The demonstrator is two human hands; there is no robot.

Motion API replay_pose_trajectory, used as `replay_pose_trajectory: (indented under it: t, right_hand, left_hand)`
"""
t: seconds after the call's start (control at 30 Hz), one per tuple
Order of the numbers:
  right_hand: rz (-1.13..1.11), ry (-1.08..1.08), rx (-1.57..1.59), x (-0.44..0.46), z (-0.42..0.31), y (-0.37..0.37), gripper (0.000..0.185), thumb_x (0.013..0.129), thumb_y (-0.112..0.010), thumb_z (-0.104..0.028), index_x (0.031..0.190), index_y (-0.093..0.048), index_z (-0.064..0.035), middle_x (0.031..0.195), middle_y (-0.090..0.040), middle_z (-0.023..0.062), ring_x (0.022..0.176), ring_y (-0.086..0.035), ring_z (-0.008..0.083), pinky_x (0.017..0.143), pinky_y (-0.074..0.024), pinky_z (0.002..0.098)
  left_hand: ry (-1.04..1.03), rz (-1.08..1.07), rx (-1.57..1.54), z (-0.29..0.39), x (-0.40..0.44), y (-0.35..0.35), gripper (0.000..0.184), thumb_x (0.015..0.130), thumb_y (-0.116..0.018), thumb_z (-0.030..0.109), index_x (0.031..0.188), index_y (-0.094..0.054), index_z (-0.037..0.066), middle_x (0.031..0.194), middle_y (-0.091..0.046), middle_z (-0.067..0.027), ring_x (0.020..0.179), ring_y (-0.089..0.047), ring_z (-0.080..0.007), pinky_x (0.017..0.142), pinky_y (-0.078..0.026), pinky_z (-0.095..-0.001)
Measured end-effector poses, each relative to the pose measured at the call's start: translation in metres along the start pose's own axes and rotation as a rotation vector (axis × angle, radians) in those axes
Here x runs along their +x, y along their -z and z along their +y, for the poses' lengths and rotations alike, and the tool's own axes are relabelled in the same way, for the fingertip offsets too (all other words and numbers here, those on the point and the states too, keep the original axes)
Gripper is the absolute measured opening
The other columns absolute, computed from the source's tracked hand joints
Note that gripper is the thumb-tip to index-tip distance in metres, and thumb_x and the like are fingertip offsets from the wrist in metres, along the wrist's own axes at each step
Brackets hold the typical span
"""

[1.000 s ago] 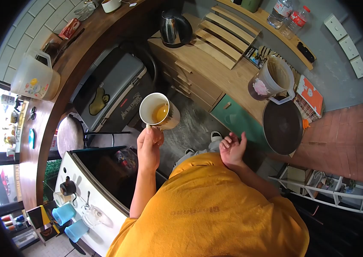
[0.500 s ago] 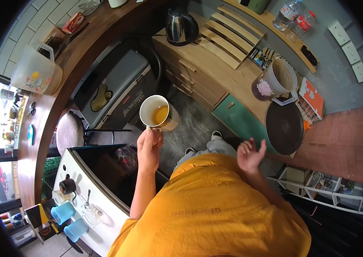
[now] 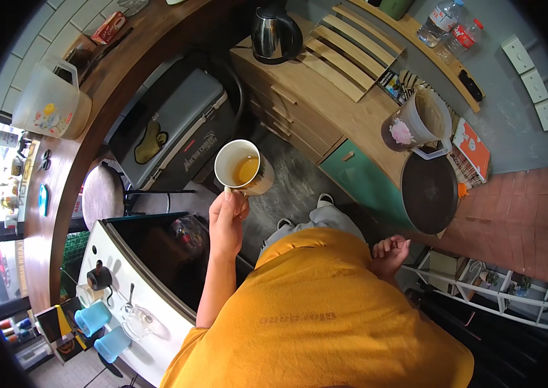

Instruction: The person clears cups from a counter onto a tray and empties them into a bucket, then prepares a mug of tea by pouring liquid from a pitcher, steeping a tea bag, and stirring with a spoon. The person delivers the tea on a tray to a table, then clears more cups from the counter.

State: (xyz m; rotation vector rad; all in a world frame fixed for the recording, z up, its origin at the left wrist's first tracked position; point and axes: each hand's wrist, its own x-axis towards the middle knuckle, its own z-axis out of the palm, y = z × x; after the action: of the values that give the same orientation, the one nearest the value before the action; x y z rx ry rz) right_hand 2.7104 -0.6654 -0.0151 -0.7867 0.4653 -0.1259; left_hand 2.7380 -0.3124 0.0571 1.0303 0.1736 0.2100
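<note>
My left hand (image 3: 225, 223) is closed around the handle of a white mug (image 3: 266, 179) with a dark pattern on its outer side. An amber drink (image 3: 246, 169) covers the bottom of the mug. Held out in front of my body, the mug hangs over the dark floor with its mouth facing the camera. My right hand (image 3: 390, 254) is at my right side, beside my orange shirt (image 3: 326, 304). Its fingers are loosely curled, a little apart, and nothing shows in them. The closest furniture to it is the white wire rack (image 3: 468, 284).
A wooden cabinet top (image 3: 345, 119) carries a steel kettle (image 3: 274, 39), a flowered pitcher (image 3: 410, 126) and a round dark plate (image 3: 429, 194). On the left are a grey cooler (image 3: 174, 123), a stool (image 3: 103, 194), and a white surface (image 3: 158, 346) with blue cups (image 3: 93, 317).
My right hand has dropped back toward my side and its fingers have curled in more. The mug stays in my left hand, shifted slightly in view.
</note>
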Motion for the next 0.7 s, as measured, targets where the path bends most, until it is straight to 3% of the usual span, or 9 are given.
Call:
replay_pose_trajectory:
  t: [0.03, 0.1, 0.2, 0.37, 0.43, 0.47, 0.63, 0.7]
  right_hand:
    - [0.044, 0.009, -0.021, 0.003, -0.002, -0.002, 0.046, 0.094, -0.041, -0.053, 0.089, -0.055, -0.0101, 0.058, -0.035, -0.0003, 0.045, -0.032, 0.0117, 0.043, -0.0311, 0.0273]
    - [-0.131, 0.048, 0.017, 0.026, -0.005, -0.022, 0.045, 0.095, -0.041, -0.053, 0.084, -0.056, -0.0111, 0.059, -0.037, -0.0003, 0.046, -0.032, 0.0117, 0.044, -0.0319, 0.0276]
    - [0.156, -0.149, 0.286, 0.034, 0.007, -0.077, 0.045, 0.088, -0.054, -0.055, 0.077, -0.056, -0.0107, 0.057, -0.034, -0.0015, 0.047, -0.034, 0.0113, 0.047, -0.0301, 0.0254]
    - [0.355, -0.384, 0.422, 0.032, 0.032, -0.021, 0.047, 0.086, -0.055, -0.056, 0.076, -0.055, -0.0098, 0.057, -0.036, -0.0008, 0.046, -0.033, 0.0120, 0.046, -0.0303, 0.0261]
    - [0.199, -0.178, 0.295, 0.024, 0.017, -0.011, 0.048, 0.087, -0.055, -0.055, 0.080, -0.057, -0.0079, 0.057, -0.038, -0.0001, 0.046, -0.038, 0.0129, 0.047, -0.0350, 0.0274]
    - [0.185, -0.105, 0.261, 0.020, 0.012, -0.006, 0.047, 0.091, -0.048, -0.054, 0.082, -0.056, -0.0083, 0.057, -0.037, 0.0000, 0.045, -0.037, 0.0129, 0.046, -0.0347, 0.0275]
    - [0.167, 0.120, 0.060, 0.022, -0.007, 0.032, 0.039, 0.097, -0.041, -0.045, 0.089, -0.054, -0.0090, 0.058, -0.038, -0.0006, 0.045, -0.036, 0.0125, 0.044, -0.0340, 0.0293]
    - [-0.057, 0.286, -0.434, 0.035, -0.013, 0.069, 0.032, 0.098, -0.045, -0.038, 0.089, -0.054, -0.0079, 0.059, -0.038, -0.0015, 0.046, -0.037, 0.0096, 0.045, -0.0337, 0.0265]
  left_hand:
    - [0.004, 0.003, -0.001, 0.000, 0.002, -0.001, 0.038, 0.100, -0.045, 0.032, 0.069, -0.041, 0.009, 0.068, -0.035, 0.0011, 0.063, -0.030, -0.0110, 0.058, -0.026, -0.0274]
    - [0.016, 0.007, -0.003, 0.000, 0.003, -0.003, 0.039, 0.100, -0.045, 0.032, 0.069, -0.041, 0.009, 0.068, -0.035, 0.0011, 0.063, -0.030, -0.0111, 0.058, -0.026, -0.0275]
    - [0.004, -0.019, 0.023, 0.002, 0.008, -0.006, 0.039, 0.100, -0.045, 0.032, 0.068, -0.040, 0.009, 0.068, -0.035, 0.0007, 0.063, -0.031, -0.0115, 0.058, -0.026, -0.0278]
    - [0.010, -0.004, 0.006, 0.001, 0.012, -0.015, 0.039, 0.100, -0.044, 0.032, 0.068, -0.040, 0.009, 0.067, -0.035, 0.0006, 0.063, -0.030, -0.0115, 0.058, -0.026, -0.0276]
    - [0.015, -0.005, 0.007, -0.001, 0.011, -0.018, 0.039, 0.100, -0.044, 0.032, 0.068, -0.040, 0.009, 0.067, -0.035, 0.0006, 0.062, -0.030, -0.0115, 0.058, -0.026, -0.0275]
    - [0.022, -0.004, 0.001, -0.002, 0.012, -0.019, 0.039, 0.100, -0.044, 0.032, 0.068, -0.040, 0.009, 0.067, -0.034, 0.0007, 0.062, -0.030, -0.0115, 0.058, -0.026, -0.0274]
    - [0.074, -0.006, -0.012, -0.012, 0.022, -0.029, 0.039, 0.100, -0.045, 0.031, 0.068, -0.039, 0.010, 0.067, -0.034, 0.0009, 0.062, -0.030, -0.0115, 0.058, -0.026, -0.0274]
    - [0.076, -0.003, -0.011, -0.017, 0.030, -0.036, 0.039, 0.099, -0.045, 0.032, 0.068, -0.039, 0.010, 0.067, -0.033, 0.0009, 0.062, -0.030, -0.0114, 0.058, -0.026, -0.0275]
